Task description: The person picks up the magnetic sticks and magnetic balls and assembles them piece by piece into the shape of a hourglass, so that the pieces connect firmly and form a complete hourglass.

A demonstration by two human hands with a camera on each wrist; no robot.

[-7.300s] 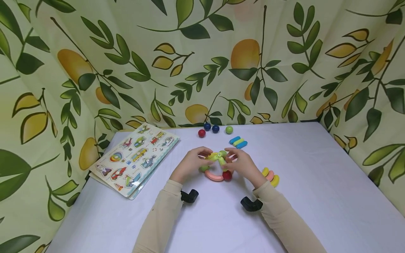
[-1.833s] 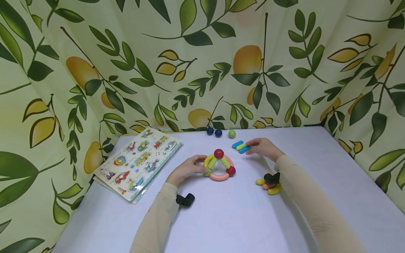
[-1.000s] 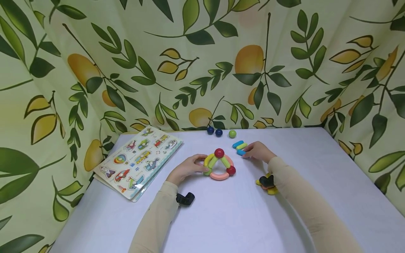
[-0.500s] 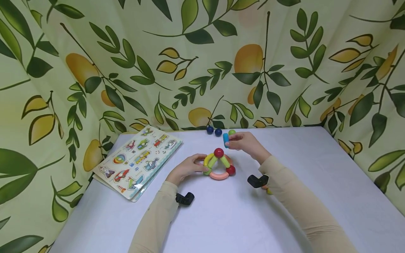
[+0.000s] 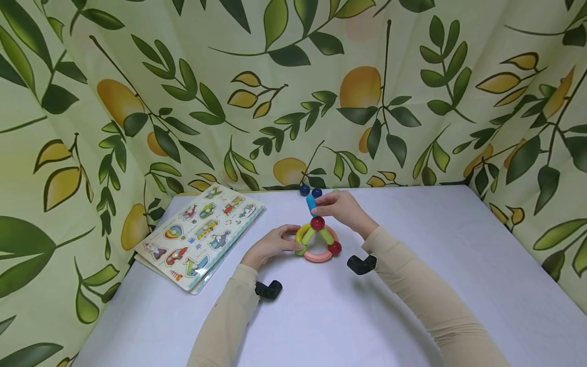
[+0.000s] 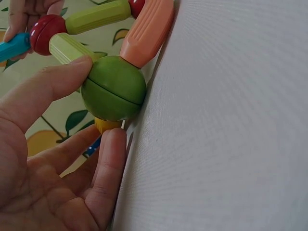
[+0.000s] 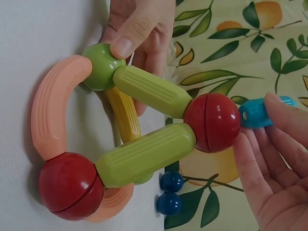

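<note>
A ball-and-stick magnetic building set frame stands on the table, with curved pink sticks (image 7: 50, 108) and a curved yellow stick (image 7: 125, 113) at its base. Light green sticks (image 7: 149, 151) slope up to a red ball (image 7: 211, 122) on top; another red ball (image 5: 335, 248) sits at the base's right corner. My left hand (image 5: 275, 244) pinches the green ball (image 6: 113, 89) at the left corner, thumb on its upper side and fingertips below. Between thumb and fingers, my right hand (image 5: 344, 206) holds a blue stick (image 5: 311, 204) upright, its lower end right at the top red ball.
Two dark blue balls (image 5: 304, 190) lie at the back edge by the patterned curtain (image 5: 293, 102). Picture boards (image 5: 197, 237) are stacked at the left. The loose sticks on the right are hidden behind my right hand and forearm.
A red ball from the back now tops the frame. My right hand has picked a blue stick from the loose group and brought it left, onto that ball. The left hand keeps its hold.
</note>
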